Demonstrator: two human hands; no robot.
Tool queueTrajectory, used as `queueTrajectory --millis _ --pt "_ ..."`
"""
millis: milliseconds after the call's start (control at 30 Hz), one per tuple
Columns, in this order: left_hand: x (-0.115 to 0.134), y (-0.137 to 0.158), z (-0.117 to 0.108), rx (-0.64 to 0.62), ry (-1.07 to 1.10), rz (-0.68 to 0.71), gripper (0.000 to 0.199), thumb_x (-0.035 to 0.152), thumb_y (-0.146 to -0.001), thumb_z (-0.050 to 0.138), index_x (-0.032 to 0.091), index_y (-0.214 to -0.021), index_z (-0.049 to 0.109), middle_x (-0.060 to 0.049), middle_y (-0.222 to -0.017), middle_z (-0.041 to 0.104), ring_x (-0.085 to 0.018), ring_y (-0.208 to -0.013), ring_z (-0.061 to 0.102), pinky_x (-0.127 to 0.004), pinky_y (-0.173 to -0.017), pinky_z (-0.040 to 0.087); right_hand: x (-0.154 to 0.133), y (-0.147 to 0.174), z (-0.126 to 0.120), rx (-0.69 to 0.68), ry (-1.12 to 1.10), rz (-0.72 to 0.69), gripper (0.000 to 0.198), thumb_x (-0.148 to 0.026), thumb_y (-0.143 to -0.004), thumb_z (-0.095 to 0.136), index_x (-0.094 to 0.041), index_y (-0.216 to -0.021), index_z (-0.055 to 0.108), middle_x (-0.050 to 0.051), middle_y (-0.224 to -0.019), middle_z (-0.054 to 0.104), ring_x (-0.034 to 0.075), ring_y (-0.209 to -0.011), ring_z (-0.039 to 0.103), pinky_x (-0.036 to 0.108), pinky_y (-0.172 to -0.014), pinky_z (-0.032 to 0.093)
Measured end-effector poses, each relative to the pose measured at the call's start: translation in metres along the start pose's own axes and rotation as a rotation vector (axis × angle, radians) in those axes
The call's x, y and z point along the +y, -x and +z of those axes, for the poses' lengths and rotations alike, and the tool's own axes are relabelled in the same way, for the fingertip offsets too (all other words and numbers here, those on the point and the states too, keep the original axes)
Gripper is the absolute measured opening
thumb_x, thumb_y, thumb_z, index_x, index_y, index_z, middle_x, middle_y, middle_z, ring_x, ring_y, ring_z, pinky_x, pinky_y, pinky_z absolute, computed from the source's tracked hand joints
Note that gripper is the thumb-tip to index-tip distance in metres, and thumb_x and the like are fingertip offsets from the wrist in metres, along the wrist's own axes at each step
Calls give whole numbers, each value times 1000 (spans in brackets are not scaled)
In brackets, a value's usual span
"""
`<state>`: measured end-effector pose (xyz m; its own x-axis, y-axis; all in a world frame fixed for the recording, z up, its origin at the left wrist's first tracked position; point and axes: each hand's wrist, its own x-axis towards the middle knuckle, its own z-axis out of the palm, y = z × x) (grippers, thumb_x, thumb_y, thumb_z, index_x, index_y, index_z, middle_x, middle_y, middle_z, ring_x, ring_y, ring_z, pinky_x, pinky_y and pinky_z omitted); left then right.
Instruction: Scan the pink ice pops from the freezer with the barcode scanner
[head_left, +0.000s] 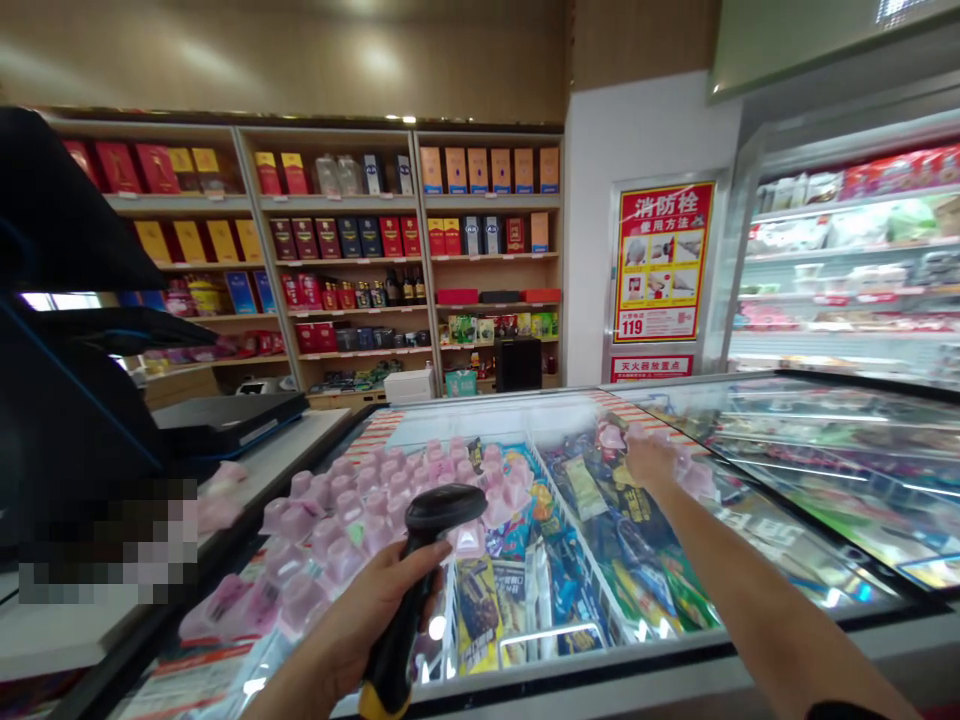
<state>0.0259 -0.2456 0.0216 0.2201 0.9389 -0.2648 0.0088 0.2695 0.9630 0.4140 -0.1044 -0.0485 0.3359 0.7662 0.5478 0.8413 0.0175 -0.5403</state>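
Note:
My left hand (pixel 390 590) is wrapped round the handle of a black and yellow barcode scanner (pixel 444 507), held up over the chest freezer's glass. Many pink translucent cup-shaped containers (pixel 360 500) stand grouped on the glass to the left of the scanner. My right hand (pixel 651 456) reaches out to the far part of the freezer top. A pink container (pixel 611 437) is right by its fingers, and more pink containers (pixel 697 475) stand just beyond its right side. The right fingers are too small and blurred to show whether they grip anything.
Under the glass lie packaged ice creams (pixel 480 610) in white wire baskets (pixel 577 540). A counter (pixel 292 455) with a black checkout machine (pixel 67 400) borders the left. Behind are shelves of boxed bottles (pixel 345 240), a red fire-hydrant sign (pixel 664 265) and an open refrigerated display (pixel 847 270).

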Motion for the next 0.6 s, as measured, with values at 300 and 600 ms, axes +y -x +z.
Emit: queueTrajectory --millis 300,600 --pt "2 13 13 -130 -41 83 27 39 -65 56 14 -66 48 3 -53 50 -6 -42 44 -19 -42 34 -80 33 24 -299 -807 229 32 -36 -70 41 -20 -94 55 0 -61 54 13 -55 49 27 -53 37" --pt "-2 30 8 -153 -26 89 24 37 -64 56 16 -66 45 3 -54 51 -6 -41 45 -20 -41 34 -127 58 29 -384 -1157 302 37 -37 -65 49 -18 -96 55 -1 -59 55 10 -49 46 23 -49 36"
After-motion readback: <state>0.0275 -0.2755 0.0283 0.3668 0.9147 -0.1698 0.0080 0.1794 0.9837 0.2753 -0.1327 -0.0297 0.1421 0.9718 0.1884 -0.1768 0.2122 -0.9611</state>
